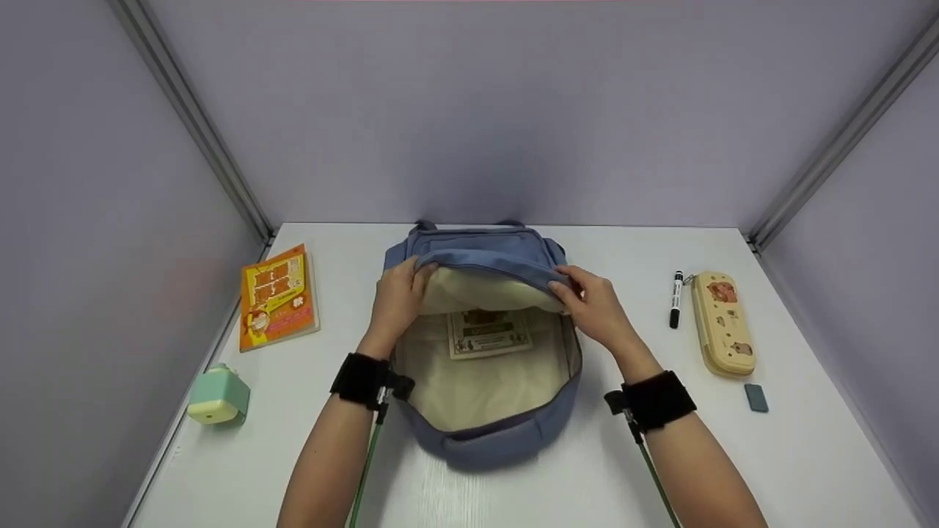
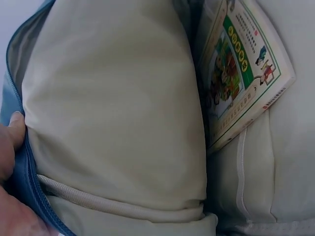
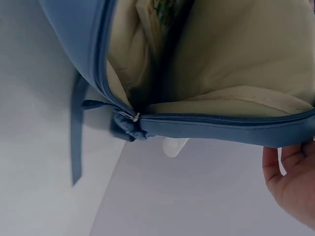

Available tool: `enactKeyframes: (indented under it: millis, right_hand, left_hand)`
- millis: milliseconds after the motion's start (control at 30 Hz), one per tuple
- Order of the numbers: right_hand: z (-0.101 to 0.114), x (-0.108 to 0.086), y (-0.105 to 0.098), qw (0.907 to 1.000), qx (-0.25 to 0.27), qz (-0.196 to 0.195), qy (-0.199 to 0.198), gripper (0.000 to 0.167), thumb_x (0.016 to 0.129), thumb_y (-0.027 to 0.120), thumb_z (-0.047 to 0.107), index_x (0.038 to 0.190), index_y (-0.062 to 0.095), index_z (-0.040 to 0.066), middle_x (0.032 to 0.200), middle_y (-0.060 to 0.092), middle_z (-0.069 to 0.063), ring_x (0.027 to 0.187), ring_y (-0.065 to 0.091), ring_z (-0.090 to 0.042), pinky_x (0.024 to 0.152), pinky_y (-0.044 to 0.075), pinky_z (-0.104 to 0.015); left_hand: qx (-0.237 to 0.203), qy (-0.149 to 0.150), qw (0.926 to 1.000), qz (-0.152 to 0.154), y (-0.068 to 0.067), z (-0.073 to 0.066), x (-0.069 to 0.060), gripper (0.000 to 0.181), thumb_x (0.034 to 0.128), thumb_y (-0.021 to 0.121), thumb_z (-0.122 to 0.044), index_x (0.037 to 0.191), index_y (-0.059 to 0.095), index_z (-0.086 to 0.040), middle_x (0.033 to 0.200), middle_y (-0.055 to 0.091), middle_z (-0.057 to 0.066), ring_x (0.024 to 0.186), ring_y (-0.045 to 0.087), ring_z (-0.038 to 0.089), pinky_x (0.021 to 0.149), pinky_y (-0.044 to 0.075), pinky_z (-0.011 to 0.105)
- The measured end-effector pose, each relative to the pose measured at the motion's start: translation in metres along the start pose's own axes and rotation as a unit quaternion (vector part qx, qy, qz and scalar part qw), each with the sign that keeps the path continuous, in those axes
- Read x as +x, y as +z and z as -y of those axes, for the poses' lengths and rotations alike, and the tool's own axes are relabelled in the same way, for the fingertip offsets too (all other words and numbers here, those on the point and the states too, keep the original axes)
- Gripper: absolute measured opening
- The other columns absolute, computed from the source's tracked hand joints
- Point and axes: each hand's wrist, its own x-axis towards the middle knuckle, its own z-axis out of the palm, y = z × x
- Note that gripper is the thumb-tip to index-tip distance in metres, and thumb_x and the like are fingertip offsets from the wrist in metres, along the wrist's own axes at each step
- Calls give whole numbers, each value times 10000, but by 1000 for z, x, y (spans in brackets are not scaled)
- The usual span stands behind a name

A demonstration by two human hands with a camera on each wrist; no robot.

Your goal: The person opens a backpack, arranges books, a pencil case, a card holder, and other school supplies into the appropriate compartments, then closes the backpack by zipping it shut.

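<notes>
A blue backpack (image 1: 506, 444) with a cream lining lies unzipped in the middle of the table. Inside it a book (image 1: 490, 336) with a green-bordered cover rests against the lining; the left wrist view shows the same book (image 2: 251, 69) slanting into the bag. My left hand (image 1: 396, 299) pinches the raised flap's edge at its left side, thumb inside in the left wrist view. On the flap's right side, my right hand (image 1: 593, 302) grips the zipped edge between thumb and fingers. The zipper pull (image 3: 132, 116) hangs at the corner of the opening.
An orange book (image 1: 275, 297) and a green-and-yellow box-shaped object (image 1: 218, 396) stand on the left of the white table (image 1: 513, 499). To the right are a marker (image 1: 676, 299), a yellow pencil case (image 1: 723, 323) and a small dark eraser-like block (image 1: 755, 397). Panels enclose the back and sides.
</notes>
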Motion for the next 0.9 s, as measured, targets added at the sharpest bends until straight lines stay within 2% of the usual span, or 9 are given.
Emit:
enactKeyframes:
  millis: [100, 200, 333, 433, 567, 633, 733, 833, 900]
  right_hand:
    - [2, 4, -1, 9994, 111, 68, -322, 258, 965, 644, 137, 1159, 670, -31, 871, 613, -81, 755, 531, -194, 656, 413, -311]
    - [-3, 8, -1, 9978, 345, 326, -473, 238, 954, 657, 122, 1131, 675, -36, 1061, 630, -111, 965, 579, -228, 809, 449, -340]
    - [-14, 10, 0, 9911, 985, 893, -52, 332, 962, 638, 96, 1267, 612, -31, 1302, 562, -164, 1169, 540, -293, 921, 440, -396]
    - [-22, 8, 5, 9910, 1078, 787, -18, 405, 951, 649, 87, 1333, 569, -22, 1319, 572, -193, 1168, 563, -318, 917, 457, -421]
    - [-29, 8, 17, 9933, 347, 26, -1103, 485, 926, 675, 53, 1384, 519, 23, 1286, 605, -199, 1178, 583, -315, 954, 459, -433]
    - [-30, 9, 21, 9833, -81, -284, -1797, 539, 917, 668, 10, 1422, 488, 71, 1271, 616, -187, 1160, 597, -323, 938, 472, -444]
    - [-30, 12, 26, 9628, -769, -521, -2538, 577, 900, 663, -34, 1424, 517, 157, 1147, 647, -170, 958, 656, -309, 787, 522, -422]
    - [-29, 18, 28, 9515, -1317, -593, -2715, 501, 909, 653, -27, 1358, 604, 191, 975, 627, -160, 719, 593, -267, 612, 488, -400]
    - [-28, 22, 28, 9546, -1482, -585, -2515, 422, 930, 648, 16, 1317, 643, 185, 914, 621, -150, 680, 572, -258, 588, 482, -404]
  left_hand:
    - [-129, -14, 9998, -124, -3, 2, 2, 343, 1009, 570, -224, 718, 428, -112, 607, 358, -30, 530, 351, 144, 526, 303, 308]
    - [-289, 1, 9994, -164, -5, 2, 4, 338, 1009, 572, -215, 723, 427, -109, 606, 357, -34, 531, 351, 145, 528, 300, 307]
    - [-437, 18, 9990, -130, -6, 4, 6, 343, 1011, 569, -226, 721, 426, -112, 602, 348, -43, 529, 346, 135, 532, 299, 301]
    - [-444, 37, 9989, -145, -6, 5, 8, 353, 1013, 565, -235, 714, 420, -114, 597, 344, -44, 524, 340, 131, 532, 296, 297]
    - [-378, -53, 9992, -136, -7, 4, 13, 369, 1024, 543, -244, 706, 405, -116, 587, 345, -33, 509, 340, 139, 525, 298, 301]
    - [-339, -143, 9992, -135, -8, 4, 15, 368, 1027, 535, -246, 707, 404, -119, 590, 349, -28, 513, 344, 147, 529, 300, 308]
    - [-266, -254, 9992, -169, -9, 4, 16, 368, 1025, 539, -251, 708, 409, -117, 600, 358, -24, 529, 356, 157, 541, 301, 318]
    - [-258, -330, 9990, -175, -9, 5, 16, 378, 1020, 549, -262, 701, 408, -117, 599, 361, -27, 529, 357, 154, 540, 300, 316]
    - [-308, -365, 9988, -98, -9, 7, 14, 389, 1019, 552, -269, 692, 401, -121, 588, 355, -33, 515, 345, 144, 530, 297, 310]
